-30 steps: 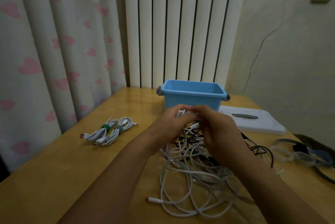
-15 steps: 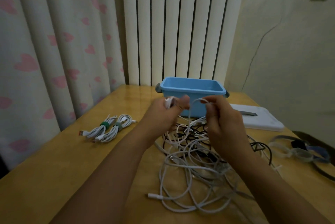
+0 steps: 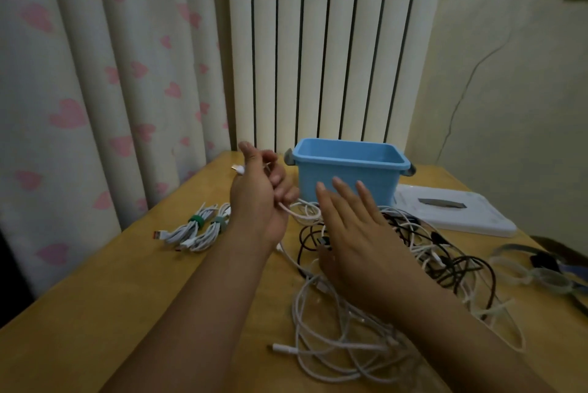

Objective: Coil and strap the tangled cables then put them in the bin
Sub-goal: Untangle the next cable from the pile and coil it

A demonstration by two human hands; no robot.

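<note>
While my left hand point(image 3: 259, 198) pinches a white cable point(image 3: 302, 213) by its plug end to draw it free, my right hand point(image 3: 353, 233) hovers spread over the tangle point(image 3: 397, 281) near the table's point(image 3: 95, 313) right edge, apparently to steady it.

Dim, warm yellowish indoor light, no clear source. Soft weak shadows under my arms on the table point(image 3: 95, 313). Wide-angle bending at edges, curtain point(image 3: 79, 90) folds bow outward. My right hand point(image 3: 353, 233) slightly motion-blurred. Overall soft, grainy, dark corner lower left.
</note>
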